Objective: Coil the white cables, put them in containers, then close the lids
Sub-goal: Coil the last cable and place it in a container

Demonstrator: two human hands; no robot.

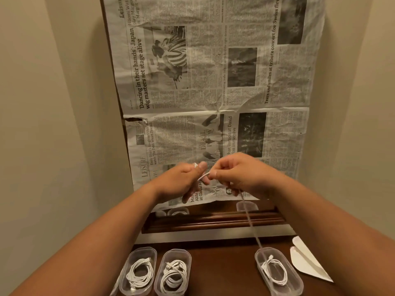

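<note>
Both hands are lifted well above the dark wooden worktop (224,270), close together in front of a newspaper (213,82) that hangs over the upright panel behind it. The left hand (183,180) has its fingers curled in, thumb pressed down on the end of a white cable (203,175). Just beside it, the right hand (239,176) pinches the same cable between thumb and forefinger, so a short stretch runs between the two. From under the right hand the cable drops as a thin, blurred line into the right container (297,280), where the rest of it lies in a loose coil. That container stands open near the front edge of the worktop. Well apart from it on the other side, the left container (149,252) and the middle container (183,254) stand side by side, also open, each with a coiled white cable inside. A folded white paper (307,263) lies just beside the right container
</note>
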